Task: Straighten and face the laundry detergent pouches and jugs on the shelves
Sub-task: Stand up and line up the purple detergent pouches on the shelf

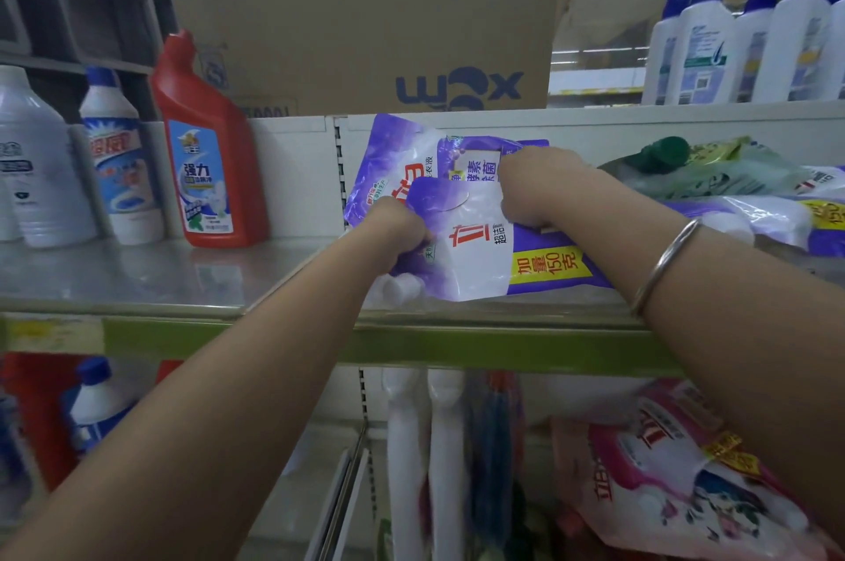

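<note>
A purple and white detergent pouch (475, 249) lies tilted on the middle shelf (137, 277), its white cap pointing down left. My left hand (398, 226) grips its left edge and my right hand (535, 185) grips its top right part. A second purple pouch (398, 158) leans against the shelf's back panel right behind it. More pouches lie flat to the right: a purple one (754, 217) and a green one with a dark green cap (713, 176). A pink pouch (676, 469) lies on the lower shelf under my right forearm.
A red angled-neck bottle (205, 158) and white bottles with blue caps (119, 158) stand at the left of the shelf. A cardboard box (366, 25) sits above, with white blue-capped bottles (750, 39) on the upper right shelf. White handled items (425, 446) hang below.
</note>
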Demonstrator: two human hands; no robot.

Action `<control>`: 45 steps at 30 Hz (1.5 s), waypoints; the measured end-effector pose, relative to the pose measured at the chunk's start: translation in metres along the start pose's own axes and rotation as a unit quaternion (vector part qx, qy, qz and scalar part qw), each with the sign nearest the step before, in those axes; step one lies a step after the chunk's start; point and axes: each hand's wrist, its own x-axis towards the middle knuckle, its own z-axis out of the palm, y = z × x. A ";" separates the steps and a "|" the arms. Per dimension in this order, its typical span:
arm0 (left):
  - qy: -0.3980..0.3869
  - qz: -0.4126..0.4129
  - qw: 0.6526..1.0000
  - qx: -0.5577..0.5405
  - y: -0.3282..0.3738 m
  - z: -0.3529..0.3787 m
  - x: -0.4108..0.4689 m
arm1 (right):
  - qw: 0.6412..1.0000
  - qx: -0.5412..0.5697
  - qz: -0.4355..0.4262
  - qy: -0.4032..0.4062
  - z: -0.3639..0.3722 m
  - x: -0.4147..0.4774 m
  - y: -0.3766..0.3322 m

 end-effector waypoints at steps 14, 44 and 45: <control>0.173 0.305 0.923 0.157 0.044 -0.058 0.004 | 0.918 0.389 -0.018 0.079 -0.030 0.045 0.005; 0.172 0.235 0.898 -0.331 0.008 -0.078 -0.004 | 0.535 0.817 0.090 0.197 -0.027 0.042 -0.026; 0.176 0.241 0.897 -0.325 0.007 -0.078 -0.004 | 0.538 0.817 0.077 0.192 -0.026 0.043 -0.024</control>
